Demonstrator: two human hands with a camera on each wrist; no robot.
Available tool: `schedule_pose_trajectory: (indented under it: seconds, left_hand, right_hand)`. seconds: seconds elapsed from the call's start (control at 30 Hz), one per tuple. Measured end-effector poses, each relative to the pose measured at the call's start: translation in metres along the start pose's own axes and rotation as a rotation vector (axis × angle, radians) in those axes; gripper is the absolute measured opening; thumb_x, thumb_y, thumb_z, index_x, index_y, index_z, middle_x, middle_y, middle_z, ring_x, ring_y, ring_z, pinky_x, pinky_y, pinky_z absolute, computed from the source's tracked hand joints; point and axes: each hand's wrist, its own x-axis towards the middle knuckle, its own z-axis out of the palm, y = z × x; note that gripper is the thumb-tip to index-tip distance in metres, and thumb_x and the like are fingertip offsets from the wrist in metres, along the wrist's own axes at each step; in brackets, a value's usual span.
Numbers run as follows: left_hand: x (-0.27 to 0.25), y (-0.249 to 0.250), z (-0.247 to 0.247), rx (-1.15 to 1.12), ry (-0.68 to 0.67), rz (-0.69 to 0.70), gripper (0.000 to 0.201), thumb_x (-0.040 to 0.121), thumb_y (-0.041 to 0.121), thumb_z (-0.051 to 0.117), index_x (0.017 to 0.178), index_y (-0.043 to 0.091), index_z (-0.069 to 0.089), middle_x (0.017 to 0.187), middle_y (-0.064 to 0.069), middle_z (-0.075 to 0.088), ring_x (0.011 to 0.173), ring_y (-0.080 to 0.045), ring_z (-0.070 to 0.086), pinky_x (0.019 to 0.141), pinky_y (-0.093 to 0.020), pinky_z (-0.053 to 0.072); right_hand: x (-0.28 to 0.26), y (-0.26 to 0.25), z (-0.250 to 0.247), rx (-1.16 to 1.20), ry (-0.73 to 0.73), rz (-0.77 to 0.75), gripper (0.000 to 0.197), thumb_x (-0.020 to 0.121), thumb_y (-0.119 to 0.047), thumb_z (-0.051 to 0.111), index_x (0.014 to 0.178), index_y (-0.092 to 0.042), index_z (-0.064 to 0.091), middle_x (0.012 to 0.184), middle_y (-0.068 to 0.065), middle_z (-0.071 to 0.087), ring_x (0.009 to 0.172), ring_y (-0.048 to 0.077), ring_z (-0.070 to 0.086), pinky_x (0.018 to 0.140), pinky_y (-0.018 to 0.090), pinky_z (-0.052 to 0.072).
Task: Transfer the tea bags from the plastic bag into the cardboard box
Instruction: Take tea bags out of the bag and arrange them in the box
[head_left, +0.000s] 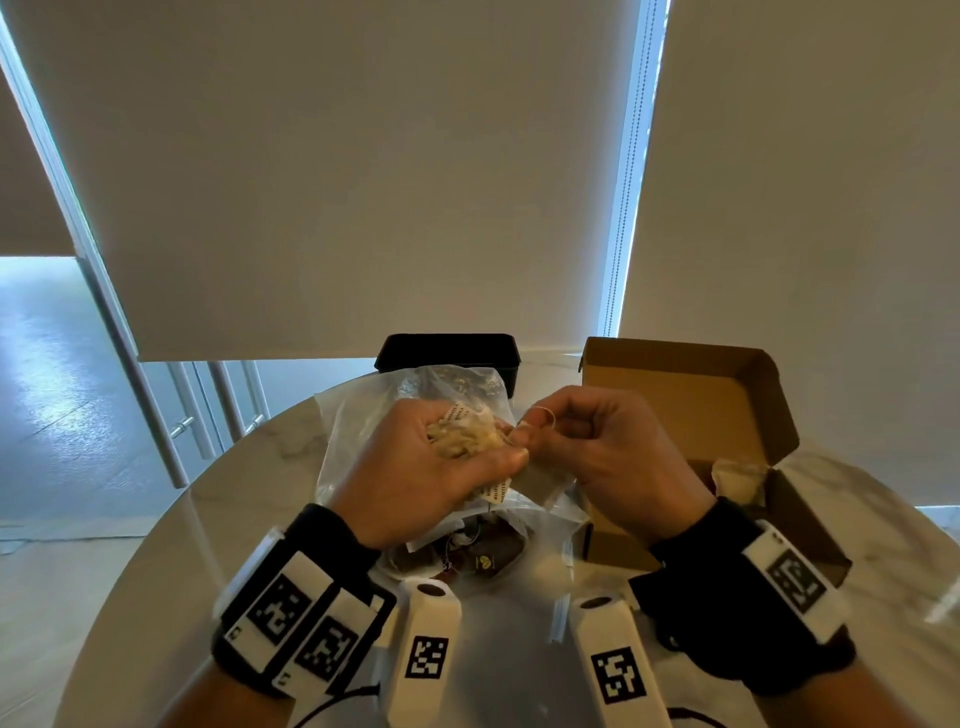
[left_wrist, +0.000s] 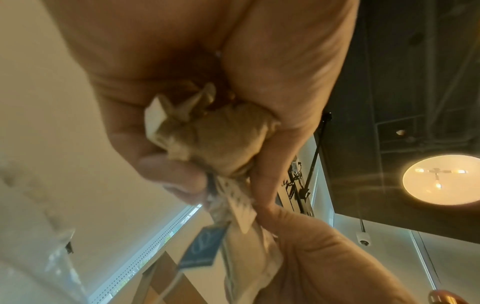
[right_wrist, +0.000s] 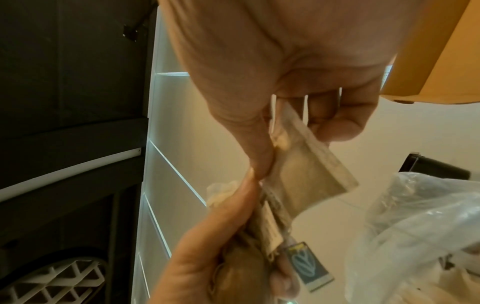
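Leftmost among the things that matter, the left hand (head_left: 415, 467) is raised above the round, pale marble-patterned table (head_left: 249, 499), its fingers (left_wrist: 182, 181) curled tightly round a crumpled bunch of beige paper tea bags (head_left: 467, 434) with white printed tags; in the left wrist view a blue tag (left_wrist: 201, 252) dangles from the clump. Directly beneath and behind that hand lies the clear, crinkled plastic bag (head_left: 358, 410), slumped on the table, with more dark and pale sachets showing through its near end. Behind the bag stands a black rectangular plastic container (head_left: 447, 351) at the table's far edge. Just right of the bunch, the right hand (head_left: 602, 457) meets the left one, thumb and forefinger pinching a single flat, square beige tea bag (right_wrist: 306, 170) at its upper edge, while the other fingers (right_wrist: 335, 123) are loosely bent behind it; a thin loop of string (head_left: 545, 415) arcs over the forefinger in the head view. Further right sits the brown cardboard box (head_left: 696, 395), its lid standing open toward the wall, with a few pale tea bags already lying in its near right corner. Both wrists carry black bands with white marker blocks (head_left: 789, 577).
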Motion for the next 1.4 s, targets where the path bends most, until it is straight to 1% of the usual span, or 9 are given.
schedule_pose_trajectory:
  seconds: [0.27,0.5,0.57,0.67,0.73,0.87,1.1,1.2,1.4]
  left_hand:
    - [0.000,0.004,-0.005,0.020,-0.044,-0.001,0.022,0.081,0.018,0.070,0.070,-0.001,0.067,0.057,-0.006,0.063,0.048,-0.012,0.058,0.048,-0.021,0.047]
    - [0.009,0.018,-0.010,-0.047,-0.109,0.014,0.021,0.082,0.004,0.067,0.063,0.011,0.062,0.045,0.013,0.056,0.038,0.003,0.050,0.043,-0.005,0.036]
    - [0.005,0.019,-0.008,-0.067,-0.125,0.015,0.023,0.082,0.000,0.065,0.063,0.011,0.062,0.045,0.013,0.057,0.038,0.003,0.051,0.043,-0.005,0.037]
    - [0.003,0.017,-0.013,-0.106,-0.063,0.013,0.014,0.080,0.009,0.067,0.066,0.010,0.064,0.048,0.006,0.057,0.038,-0.004,0.047,0.039,-0.011,0.036]
    - [0.004,0.012,-0.023,-0.137,0.028,-0.010,0.017,0.072,0.027,0.069,0.067,0.012,0.066,0.052,-0.001,0.056,0.044,-0.018,0.045,0.037,-0.018,0.037]
    - [0.004,0.004,-0.041,-0.179,0.127,-0.048,0.028,0.067,0.035,0.068,0.074,0.008,0.068,0.057,-0.007,0.056,0.047,-0.020,0.045,0.037,-0.019,0.036]
    - [0.005,-0.009,-0.064,-0.243,0.229,-0.079,0.012,0.072,0.029,0.076,0.073,0.019,0.070,0.058,-0.007,0.057,0.052,-0.025,0.046,0.044,-0.025,0.036]
    - [0.004,-0.010,-0.059,-0.205,0.224,-0.101,0.016,0.075,0.026,0.072,0.076,0.010,0.069,0.055,-0.005,0.056,0.046,-0.018,0.046,0.039,-0.020,0.035]
    - [0.004,-0.007,-0.029,-0.075,0.152,-0.062,0.025,0.079,0.017,0.071,0.074,-0.006,0.064,0.054,-0.008,0.057,0.045,-0.018,0.048,0.040,-0.021,0.040]
  right_hand:
    - [-0.001,-0.002,-0.006,0.029,-0.078,0.034,0.018,0.067,-0.036,0.069,0.079,-0.022,0.072,0.089,0.008,0.067,0.081,0.018,0.063,0.068,0.029,0.055]
    - [0.000,-0.012,-0.035,-0.159,-0.277,0.094,0.071,0.066,-0.007,0.080,0.122,-0.038,0.050,0.086,0.001,0.060,0.079,0.021,0.062,0.079,0.039,0.057]
    - [-0.001,-0.006,-0.030,-0.337,-0.386,0.068,0.063,0.072,-0.009,0.079,0.119,-0.040,0.052,0.096,-0.010,0.064,0.089,0.010,0.063,0.077,0.030,0.056]
    - [-0.002,-0.002,-0.020,-0.436,-0.426,0.058,0.022,0.080,-0.025,0.074,0.090,-0.038,0.061,0.074,-0.025,0.062,0.070,-0.005,0.058,0.067,0.020,0.043]
    - [-0.003,0.000,-0.019,-0.460,-0.413,0.060,0.006,0.078,-0.039,0.070,0.075,-0.037,0.066,0.068,-0.014,0.064,0.064,0.002,0.057,0.067,0.030,0.047]
    - [-0.003,-0.002,-0.027,-0.428,-0.397,0.055,0.037,0.059,-0.062,0.062,0.078,-0.031,0.070,0.080,0.006,0.070,0.078,0.029,0.063,0.078,0.042,0.055]
    - [-0.003,0.000,-0.052,-0.383,-0.329,0.100,0.025,0.067,-0.044,0.065,0.078,-0.022,0.070,0.071,0.005,0.069,0.064,0.021,0.062,0.067,0.034,0.054]
    - [-0.005,-0.004,-0.056,-0.389,-0.263,0.099,0.007,0.079,-0.024,0.067,0.082,-0.018,0.069,0.072,0.006,0.069,0.067,0.024,0.065,0.068,0.034,0.054]
    - [-0.017,-0.040,-0.042,-0.274,-0.144,-0.040,0.031,0.068,-0.027,0.068,0.095,-0.015,0.066,0.080,0.004,0.074,0.073,0.021,0.071,0.069,0.032,0.058]
